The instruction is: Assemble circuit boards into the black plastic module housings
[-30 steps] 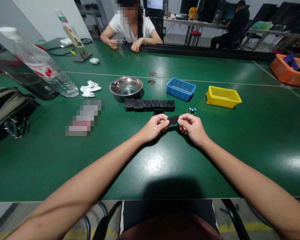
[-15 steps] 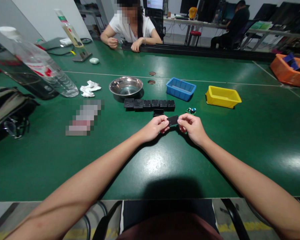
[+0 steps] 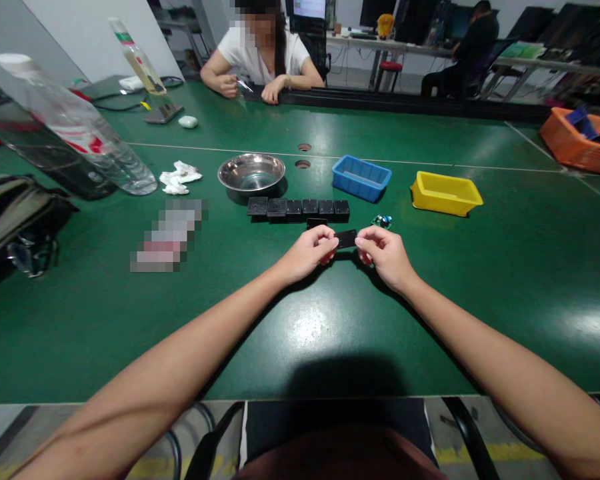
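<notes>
A small flat black piece is pinched at its two ends between my hands, above the green table. My left hand has closed fingers on its left end. The closed fingertips of my right hand grip the right end. Just behind my left hand lies another black part, partly hidden by the fingers. A row of several black box-shaped parts stands farther back. Behind my right hand sits a small green circuit board with components on it.
Behind are a metal bowl, a blue bin and a yellow bin. Bottles, crumpled tissue and a bag lie left. An orange basket is far right. A person sits across the table.
The black piece has turned slightly in my fingers, and my left fingers have shifted a little on it. My right hand has barely moved.
</notes>
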The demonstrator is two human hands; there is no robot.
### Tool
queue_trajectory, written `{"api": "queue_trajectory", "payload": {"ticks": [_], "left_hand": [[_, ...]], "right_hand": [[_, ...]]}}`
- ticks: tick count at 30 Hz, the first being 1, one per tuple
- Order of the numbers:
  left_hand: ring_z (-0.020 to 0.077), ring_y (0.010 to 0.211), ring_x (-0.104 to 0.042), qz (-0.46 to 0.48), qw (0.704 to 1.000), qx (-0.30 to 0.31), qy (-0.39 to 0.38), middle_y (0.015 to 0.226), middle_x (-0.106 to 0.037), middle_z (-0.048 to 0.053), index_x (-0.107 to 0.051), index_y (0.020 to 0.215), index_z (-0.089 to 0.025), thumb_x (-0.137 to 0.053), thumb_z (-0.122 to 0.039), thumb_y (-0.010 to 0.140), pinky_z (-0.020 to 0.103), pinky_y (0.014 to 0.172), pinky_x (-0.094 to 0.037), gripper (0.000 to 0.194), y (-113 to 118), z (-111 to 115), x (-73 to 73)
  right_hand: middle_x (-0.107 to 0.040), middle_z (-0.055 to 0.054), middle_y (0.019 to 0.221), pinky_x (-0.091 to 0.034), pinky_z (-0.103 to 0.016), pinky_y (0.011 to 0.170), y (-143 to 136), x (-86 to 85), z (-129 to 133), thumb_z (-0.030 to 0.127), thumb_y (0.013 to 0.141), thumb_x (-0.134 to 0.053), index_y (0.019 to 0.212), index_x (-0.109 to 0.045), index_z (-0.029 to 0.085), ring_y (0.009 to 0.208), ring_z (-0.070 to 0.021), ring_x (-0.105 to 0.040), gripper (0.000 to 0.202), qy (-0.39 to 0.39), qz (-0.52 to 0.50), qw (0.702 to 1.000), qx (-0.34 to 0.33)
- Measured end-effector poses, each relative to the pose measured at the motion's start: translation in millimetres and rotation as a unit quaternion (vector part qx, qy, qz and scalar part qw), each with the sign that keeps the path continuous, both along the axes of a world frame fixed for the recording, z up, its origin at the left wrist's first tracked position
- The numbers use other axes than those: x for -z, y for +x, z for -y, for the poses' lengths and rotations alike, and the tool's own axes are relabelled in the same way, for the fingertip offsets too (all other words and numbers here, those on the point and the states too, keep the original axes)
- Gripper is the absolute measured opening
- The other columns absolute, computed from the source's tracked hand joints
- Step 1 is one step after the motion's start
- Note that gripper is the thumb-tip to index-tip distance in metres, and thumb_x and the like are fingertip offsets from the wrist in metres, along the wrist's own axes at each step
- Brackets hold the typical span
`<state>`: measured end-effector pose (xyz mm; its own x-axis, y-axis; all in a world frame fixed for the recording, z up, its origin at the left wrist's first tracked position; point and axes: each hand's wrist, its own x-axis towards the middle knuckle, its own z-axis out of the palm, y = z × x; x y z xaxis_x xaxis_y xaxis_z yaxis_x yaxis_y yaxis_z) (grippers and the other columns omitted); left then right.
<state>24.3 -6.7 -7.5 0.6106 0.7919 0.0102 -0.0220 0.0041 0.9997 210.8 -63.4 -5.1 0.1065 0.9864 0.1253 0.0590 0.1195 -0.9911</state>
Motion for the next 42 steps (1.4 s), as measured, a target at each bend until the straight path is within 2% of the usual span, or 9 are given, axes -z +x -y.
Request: {"api": "queue_trajectory", "payload": {"ticks": [9,17,29,36,42], "left_hand": [[0.0076,0.051,-0.044,-0.011,1.000,0.001,0.025,0.057,-0.051,-0.006,-0.050,0.082,-0.018,-0.071,-0.050,0.083,0.020,0.051,-0.032,0.038,-1.9,1.4,-3.4],[0.0074,0.054,-0.041,-0.037,0.998,0.033,0.049,0.060,-0.046,-0.008,-0.047,0.082,-0.019,-0.072,-0.047,0.081,0.021,0.054,-0.031,0.037,-2.2,3.9,-4.6],[0.0099,0.058,-0.039,-0.083,0.992,0.065,0.069,0.064,-0.045,-0.006,-0.050,0.083,-0.018,-0.064,-0.059,0.084,0.023,0.056,-0.029,0.044,-3.8,3.7,-3.9],[0.0109,0.061,-0.037,-0.078,0.989,0.094,0.083,0.068,-0.043,-0.005,-0.047,0.086,-0.019,-0.057,-0.065,0.088,0.025,0.059,-0.030,0.048,-6.2,2.1,-0.2],[0.0119,0.065,-0.042,-0.061,0.988,0.112,0.082,0.072,-0.047,-0.004,-0.045,0.089,-0.019,-0.052,-0.066,0.092,0.026,0.064,-0.035,0.048,-8.1,2.6,0.1]], "right_hand": [[-0.055,0.006,0.050,-0.037,-0.022,0.044,0.5,-0.1,-0.2,0.047,0.075,-0.076,0.076,-0.062,0.019,0.043,-0.0085,-0.046,0.031,0.002,0.002,1.000,-0.002],[-0.056,0.005,0.050,-0.037,-0.022,0.044,0.6,-0.8,0.1,0.044,0.075,-0.075,0.077,-0.063,0.018,0.043,-0.0085,-0.046,0.029,0.001,0.003,1.000,-0.003],[-0.056,0.005,0.050,-0.037,-0.022,0.044,1.6,-0.4,0.4,0.045,0.076,-0.075,0.077,-0.063,0.019,0.043,-0.0087,-0.047,0.028,0.008,0.004,1.000,-0.008],[-0.057,0.005,0.051,-0.037,-0.023,0.045,1.3,-1.7,1.1,0.049,0.077,-0.076,0.077,-0.063,0.019,0.043,-0.0090,-0.047,0.033,0.014,0.006,1.000,-0.024],[-0.058,0.005,0.051,-0.037,-0.022,0.046,1.6,-1.1,0.7,0.049,0.076,-0.077,0.077,-0.063,0.019,0.043,-0.0089,-0.047,0.033,0.014,0.008,0.999,-0.031]]}}
